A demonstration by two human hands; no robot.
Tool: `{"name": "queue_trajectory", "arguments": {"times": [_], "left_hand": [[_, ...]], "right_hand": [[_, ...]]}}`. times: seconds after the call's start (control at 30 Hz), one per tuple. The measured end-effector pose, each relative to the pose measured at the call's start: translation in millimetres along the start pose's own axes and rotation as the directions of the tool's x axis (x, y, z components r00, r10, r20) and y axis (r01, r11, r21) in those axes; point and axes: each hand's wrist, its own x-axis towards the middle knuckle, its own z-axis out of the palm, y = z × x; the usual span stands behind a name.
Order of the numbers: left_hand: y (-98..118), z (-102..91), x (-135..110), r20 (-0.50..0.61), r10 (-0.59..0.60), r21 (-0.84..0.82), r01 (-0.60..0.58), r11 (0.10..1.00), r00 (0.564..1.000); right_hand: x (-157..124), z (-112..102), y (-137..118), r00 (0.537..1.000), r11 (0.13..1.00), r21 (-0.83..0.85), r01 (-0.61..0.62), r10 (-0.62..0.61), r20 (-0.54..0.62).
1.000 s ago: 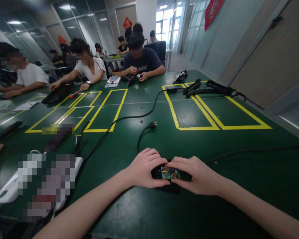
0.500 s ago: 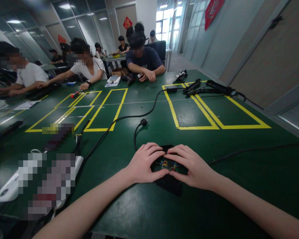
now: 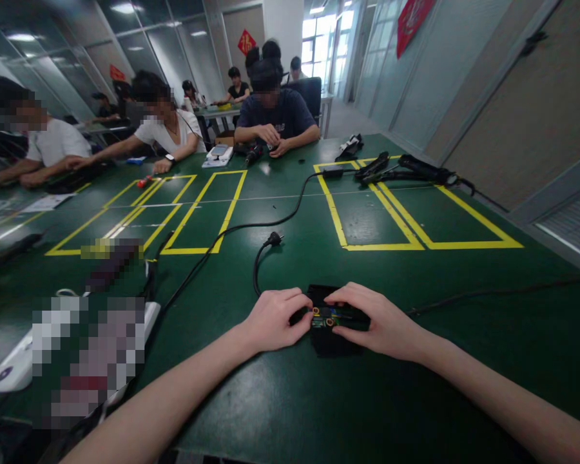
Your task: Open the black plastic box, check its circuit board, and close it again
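Observation:
On the green table, a circuit board [image 3: 329,317] with copper-wound coils lies over a black plastic casing [image 3: 336,348]. My right hand [image 3: 384,320] spans the board's right part, thumb on the near edge and fingers on the far edge. At the left end, my left hand [image 3: 275,319] closes thumb and fingers round the board's tip; the exact contact is partly hidden. A short black cord with a plug [image 3: 274,239] comes out from behind my left hand. Another black cable [image 3: 444,303] runs off to the right of my right hand.
A long black cord [image 3: 244,227] crosses the table toward black tools [image 3: 406,169] at the far right. Yellow tape outlines [image 3: 384,247] mark the surface. White power strips [image 3: 9,370] stand at left, partly pixelated. Several people sit opposite; one person's hands [image 3: 275,142] handle a small item.
My hands have moved apart, the left one shifting left to the board's end. More of the board and casing shows. The plug has shifted slightly left. The person opposite has raised a hand.

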Motion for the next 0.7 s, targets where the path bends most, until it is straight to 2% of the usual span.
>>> {"name": "queue_trajectory", "arguments": {"times": [0.13, 0.33, 0.47, 0.57, 0.7], "left_hand": [[0, -1.5, 0, -0.021, -0.025, 0.007, 0.026, 1.0, 0.999], [-2, 1.7, -1, -0.044, -0.076, 0.029, 0.077, 0.997, 0.996], [-3, 1.6, 0, -0.088, -0.055, 0.04, 0.059, 0.997, 0.995], [-2, -0.2, 1, -0.157, -0.038, 0.015, 0.041, 0.999, 0.987], [-2, -4.0, 0, -0.207, -0.002, -0.049, -0.009, 0.999, 0.978]], "right_hand": [[2, 6, 0, 0.998, 0.998, -0.017, 0.058, -0.059, -0.038], [8, 10, -5, 0.98, 0.977, -0.151, 0.153, -0.17, -0.107], [7, 0, 0, 0.973, 0.964, -0.242, 0.112, -0.156, -0.17], [3, -7, 8, 0.984, 0.957, -0.275, 0.087, -0.126, -0.127], [-3, -14, 13, 0.992, 0.974, -0.196, 0.112, -0.122, -0.036]]}}
